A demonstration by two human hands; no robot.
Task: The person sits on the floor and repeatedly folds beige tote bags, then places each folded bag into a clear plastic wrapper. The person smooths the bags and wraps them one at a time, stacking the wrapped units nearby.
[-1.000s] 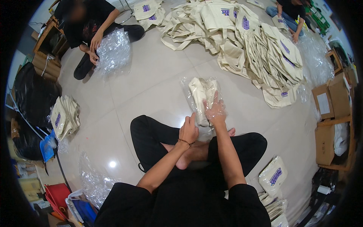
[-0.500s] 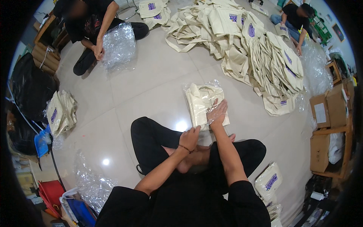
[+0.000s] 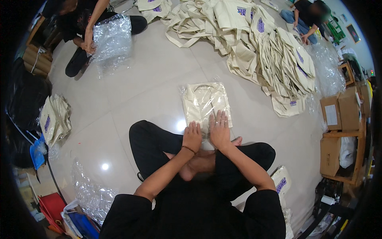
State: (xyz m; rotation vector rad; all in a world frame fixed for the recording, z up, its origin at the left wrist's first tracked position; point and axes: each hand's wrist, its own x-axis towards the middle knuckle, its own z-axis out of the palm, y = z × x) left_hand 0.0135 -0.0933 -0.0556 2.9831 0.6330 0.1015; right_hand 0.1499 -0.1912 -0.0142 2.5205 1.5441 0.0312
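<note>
A folded cream canvas tote (image 3: pixel 206 99) lies flat inside a clear plastic bag on the tiled floor, in front of my crossed legs. My left hand (image 3: pixel 192 136) rests open on the lower left of the wrapped tote, fingers straight. My right hand (image 3: pixel 218 129) lies open on its lower right, fingers spread flat over the plastic.
Loose totes (image 3: pixel 254 47) are heaped at upper right, wrapped ones (image 3: pixel 55 117) at left and lower right (image 3: pixel 282 181). Two co-workers sit at upper left (image 3: pixel 89 30) and upper right (image 3: pixel 302 20). Plastic sleeves (image 3: pixel 89 187) lie lower left; cardboard boxes (image 3: pixel 344 111) line the right.
The bagged tote has spread out flatter and wider. My left hand has moved up onto it and straightened from curled fingers; my right hand has shifted slightly down and left.
</note>
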